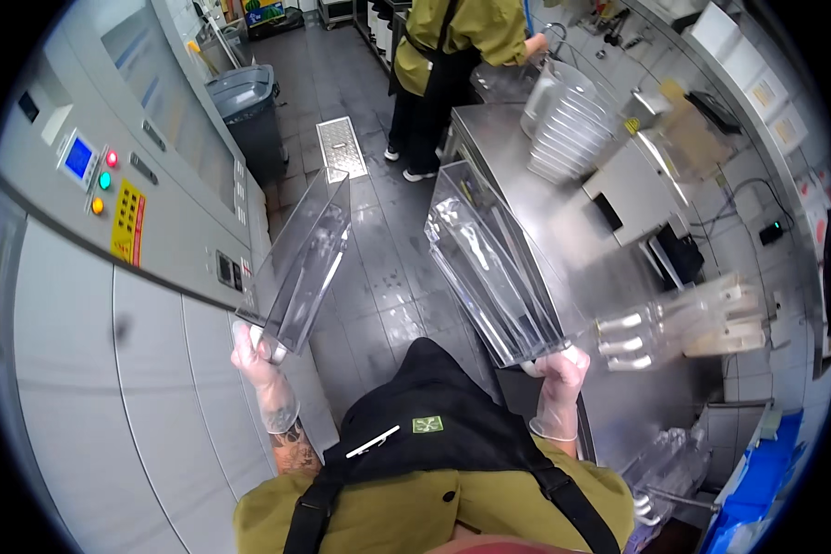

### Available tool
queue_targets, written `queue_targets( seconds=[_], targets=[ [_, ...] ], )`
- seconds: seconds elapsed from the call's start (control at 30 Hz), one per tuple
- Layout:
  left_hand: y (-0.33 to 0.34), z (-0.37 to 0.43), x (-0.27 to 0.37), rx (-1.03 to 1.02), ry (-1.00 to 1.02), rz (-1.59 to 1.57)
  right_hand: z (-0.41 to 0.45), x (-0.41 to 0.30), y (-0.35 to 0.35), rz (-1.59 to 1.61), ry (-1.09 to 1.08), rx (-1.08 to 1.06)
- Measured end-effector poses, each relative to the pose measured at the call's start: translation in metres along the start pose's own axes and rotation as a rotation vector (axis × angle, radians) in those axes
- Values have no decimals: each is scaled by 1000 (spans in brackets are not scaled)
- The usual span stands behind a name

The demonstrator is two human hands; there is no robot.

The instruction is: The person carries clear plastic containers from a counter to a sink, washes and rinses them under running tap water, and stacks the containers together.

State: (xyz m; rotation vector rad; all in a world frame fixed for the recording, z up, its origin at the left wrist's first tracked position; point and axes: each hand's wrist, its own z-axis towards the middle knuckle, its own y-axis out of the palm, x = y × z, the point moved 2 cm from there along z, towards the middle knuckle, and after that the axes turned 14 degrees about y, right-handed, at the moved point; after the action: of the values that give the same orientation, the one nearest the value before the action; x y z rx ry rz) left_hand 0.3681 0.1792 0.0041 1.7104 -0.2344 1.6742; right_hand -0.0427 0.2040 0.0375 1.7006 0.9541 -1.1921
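Note:
My left hand (255, 360), in a clear disposable glove, grips the white handle of a clear rectangular plastic bin (305, 270). This bin is tilted and held out over the floor on the left. On the other side, my gloved right hand (561, 374) is closed around the handle end of another clear plastic bin (492, 270). Its far end points away from me, beside the steel counter. Several lines show inside it, and I cannot tell whether a second bin is nested there. The two bins are apart from each other.
Nested clear pitchers (571, 128) and handled clear containers (665, 329) stand on the steel counter (505, 156) at right. A person (443, 62) works at the sink ahead. A grey lidded bin (246, 104) stands beside the control-panel cabinet (180, 228). The tiled floor (388, 277) looks wet.

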Motion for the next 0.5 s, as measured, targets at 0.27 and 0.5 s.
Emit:
queue_targets(
  seconds=[0.27,0.5],
  targets=[
    [82,195,-61,-10,30,-73,208,18,168,-24,41,-201],
    [167,364,-94,177,-4,-75,373,7,329,-75,-30,-321]
  ],
)
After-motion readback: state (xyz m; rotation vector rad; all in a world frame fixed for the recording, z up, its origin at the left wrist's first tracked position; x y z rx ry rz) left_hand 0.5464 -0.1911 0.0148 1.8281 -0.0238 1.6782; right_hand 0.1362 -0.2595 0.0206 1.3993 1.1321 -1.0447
